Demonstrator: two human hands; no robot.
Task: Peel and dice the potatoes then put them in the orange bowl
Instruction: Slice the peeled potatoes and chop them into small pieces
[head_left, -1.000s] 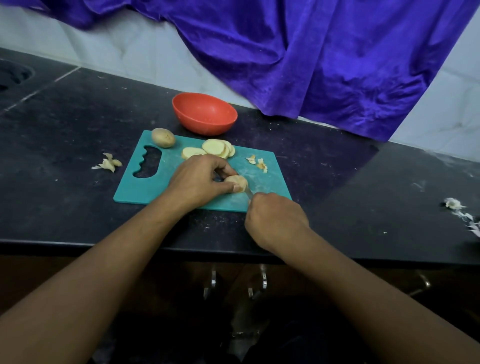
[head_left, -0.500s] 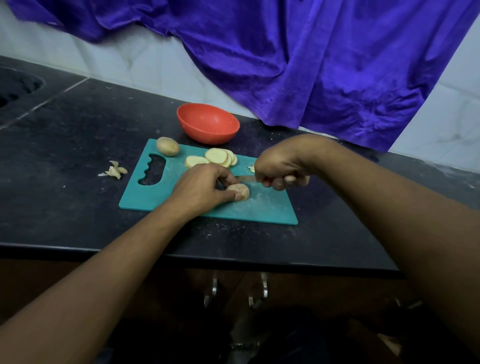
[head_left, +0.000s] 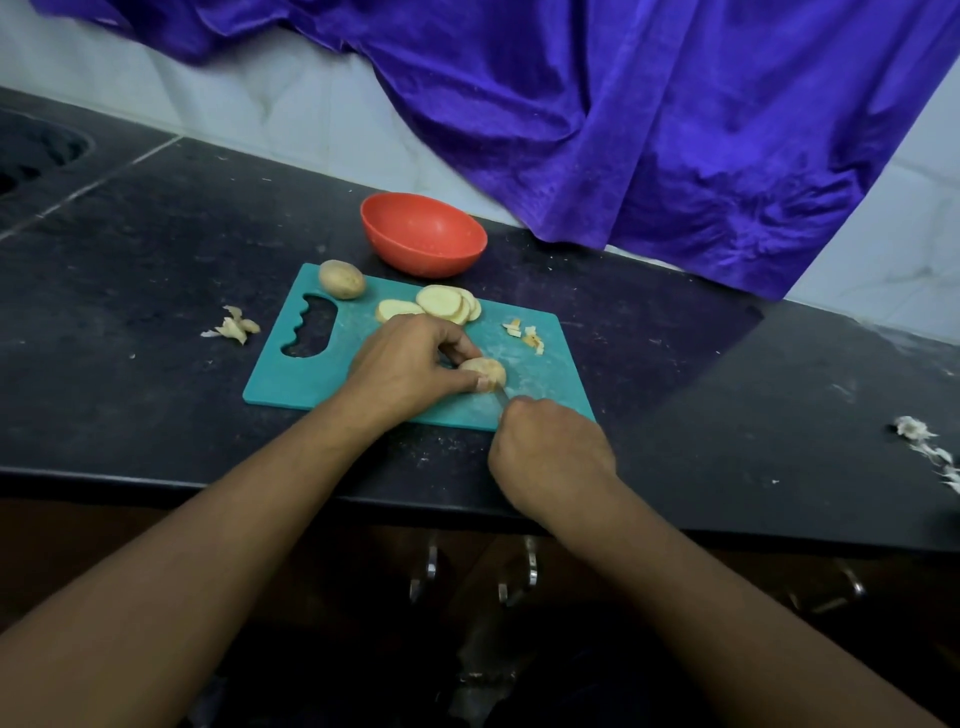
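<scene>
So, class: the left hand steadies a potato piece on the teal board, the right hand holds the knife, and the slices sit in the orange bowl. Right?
Wrong on the slices: the head view shows them lying on the teal board, in front of the empty orange bowl. The rest stands.

The curled right hand (head_left: 550, 447) hid nearly all of the thin grey knife (head_left: 502, 397); the left hand (head_left: 405, 366) covered part of the pale rounded potato piece (head_left: 489, 369). Small white scraps (head_left: 914, 430) ran off the right edge.
</scene>
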